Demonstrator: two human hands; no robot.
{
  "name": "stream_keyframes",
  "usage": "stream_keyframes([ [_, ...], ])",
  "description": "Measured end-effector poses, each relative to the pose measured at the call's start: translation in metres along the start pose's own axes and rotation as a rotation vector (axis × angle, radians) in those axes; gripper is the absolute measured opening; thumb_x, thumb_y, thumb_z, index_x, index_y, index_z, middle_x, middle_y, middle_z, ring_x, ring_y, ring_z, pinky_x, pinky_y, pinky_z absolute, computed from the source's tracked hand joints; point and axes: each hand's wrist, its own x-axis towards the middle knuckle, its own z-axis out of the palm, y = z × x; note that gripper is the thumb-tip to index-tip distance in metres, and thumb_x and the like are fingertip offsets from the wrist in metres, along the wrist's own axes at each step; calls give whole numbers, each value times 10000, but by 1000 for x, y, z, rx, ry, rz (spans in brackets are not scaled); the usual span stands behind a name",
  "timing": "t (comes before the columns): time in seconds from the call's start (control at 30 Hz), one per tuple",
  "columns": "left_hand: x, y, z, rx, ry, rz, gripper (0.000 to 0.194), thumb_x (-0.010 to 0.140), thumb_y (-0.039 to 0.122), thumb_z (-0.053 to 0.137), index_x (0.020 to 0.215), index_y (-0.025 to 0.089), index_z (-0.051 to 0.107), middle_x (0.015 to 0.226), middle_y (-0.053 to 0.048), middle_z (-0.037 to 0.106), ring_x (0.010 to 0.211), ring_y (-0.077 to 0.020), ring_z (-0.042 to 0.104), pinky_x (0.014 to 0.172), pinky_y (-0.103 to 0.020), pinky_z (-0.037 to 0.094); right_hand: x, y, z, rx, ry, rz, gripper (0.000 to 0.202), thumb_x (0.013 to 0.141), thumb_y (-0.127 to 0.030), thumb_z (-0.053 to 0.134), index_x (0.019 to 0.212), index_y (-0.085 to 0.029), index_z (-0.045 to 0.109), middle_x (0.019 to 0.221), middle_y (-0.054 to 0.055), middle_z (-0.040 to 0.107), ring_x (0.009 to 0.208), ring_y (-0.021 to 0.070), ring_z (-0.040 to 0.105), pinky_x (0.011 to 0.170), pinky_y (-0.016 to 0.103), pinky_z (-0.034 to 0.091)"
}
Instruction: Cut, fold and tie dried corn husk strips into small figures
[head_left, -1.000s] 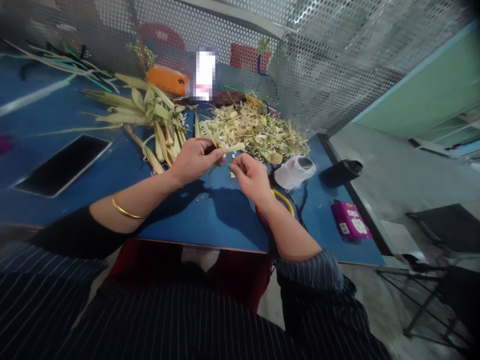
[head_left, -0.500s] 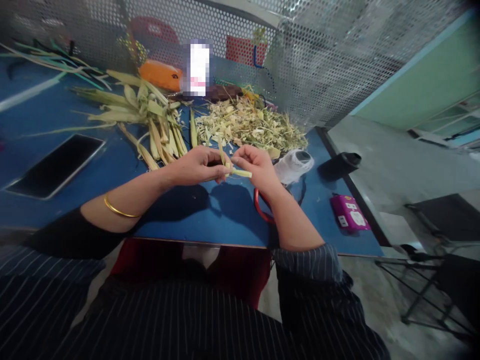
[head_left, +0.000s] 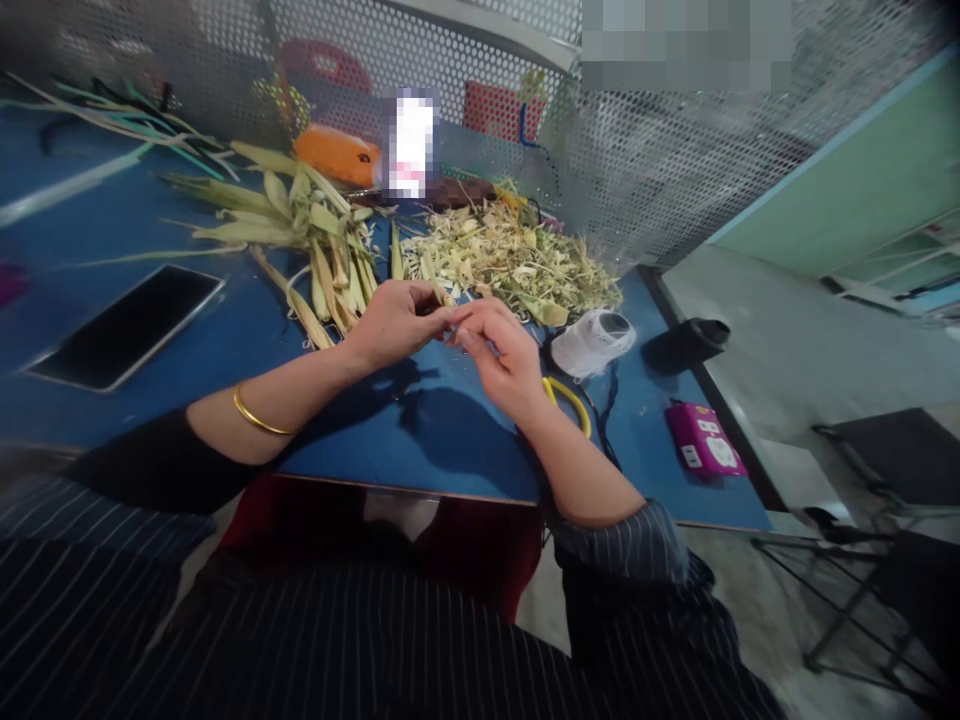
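Well, the two hands meet over the middle of the blue table [head_left: 450, 445], well in from its near edge. The left hand [head_left: 397, 322] has thumb and forefinger pinched narrow on a pale husk piece [head_left: 448, 299] — mostly hidden, only a bit showing at the fingertips. The right hand [head_left: 501, 358] touches it from the other side, fingers curled and thumb close to them; whether they grip the husk too, I cannot tell.

Toward the far edge, past the hands, lies a heap of shredded husk [head_left: 517, 260], with a bundle of long husks [head_left: 307, 230] to its left and an orange pouch [head_left: 337, 155] behind that bundle. Thin strips [head_left: 142, 135] spread near the far left corner, and a dark phone [head_left: 127, 330] lies flat toward the left side. Just beside the right hand sit a cone of white thread [head_left: 591, 345] and a yellow loop [head_left: 574, 402]. A black cylinder [head_left: 686, 345] lies at the right edge, with a purple packet [head_left: 705, 440] nearer the near right corner.
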Motion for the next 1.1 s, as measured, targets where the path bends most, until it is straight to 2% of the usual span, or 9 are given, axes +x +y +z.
stream_keyframes([
  [0.07, 0, 1, 0, 8, 4, 5, 233, 772, 278, 595, 586, 138, 603, 542, 13, 570, 502, -77, 433, 474, -217, 314, 0, 1, 1, 108, -43, 36, 185, 973, -269, 389, 840, -221, 509, 895, 50, 590, 864, 153, 563, 802, 321, 447],
  [0.23, 0, -2, 1, 80, 34, 67, 233, 762, 276, 585, 569, 147, 565, 527, 28, 509, 526, -81, 414, 480, -217, 291, -1, 1, 4, -48, -150, -59, 172, 956, -246, 407, 795, -219, 462, 808, 36, 524, 786, 155, 501, 743, 319, 424],
  [0.33, 0, -5, 1, 146, -7, 110, 264, 759, 275, 595, 537, 149, 529, 514, 32, 473, 523, -76, 392, 479, -217, 269, -1, 0, 3, 15, -176, -50, 183, 961, -259, 400, 797, -219, 471, 801, 34, 536, 778, 149, 512, 747, 314, 438],
  [0.43, 1, -5, -2, 206, -137, 136, 254, 763, 259, 601, 541, 150, 541, 498, 35, 474, 503, -73, 396, 482, -214, 276, 3, 1, -4, 162, -82, 109, 216, 966, -315, 414, 795, -216, 502, 746, 14, 556, 715, 133, 531, 723, 304, 456],
  [0.57, 0, 2, -9, 118, -445, 151, 171, 802, 239, 573, 665, 154, 627, 586, 14, 598, 544, -88, 518, 537, -209, 370, 9, 6, -17, 238, 77, 279, 217, 931, -344, 496, 767, -212, 551, 629, -24, 524, 599, 113, 488, 642, 281, 435],
  [0.7, -3, 9, -10, -10, -612, 114, 139, 815, 283, 614, 773, 160, 663, 700, -23, 674, 629, -123, 612, 604, -229, 452, 12, 18, -20, 256, 77, 371, 197, 887, -333, 555, 740, -204, 576, 588, -39, 511, 527, 94, 442, 569, 264, 387],
  [0.87, -2, 10, -9, -173, -480, 56, 303, 778, 337, 703, 1006, 173, 589, 702, -5, 663, 635, -126, 634, 602, -228, 479, 10, 38, -15, 198, 64, 524, 213, 852, -305, 544, 672, -192, 545, 510, -49, 471, 470, 97, 409, 499, 253, 324],
  [0.97, 0, 8, -11, -178, -349, 76, 293, 775, 347, 706, 976, 161, 600, 709, -13, 660, 650, -125, 629, 603, -223, 470, 7, 39, -11, 40, -91, 530, 211, 845, -292, 523, 657, -195, 525, 502, -47, 467, 493, 108, 431, 522, 252, 322],
  [1.1, 3, 3, -14, -101, -130, 82, 246, 767, 357, 692, 882, 150, 625, 671, -7, 641, 609, -121, 596, 584, -231, 445, 5, 23, -13, -170, -310, 372, 232, 881, -294, 479, 668, -202, 459, 604, -28, 501, 572, 110, 434, 580, 254, 310],
])
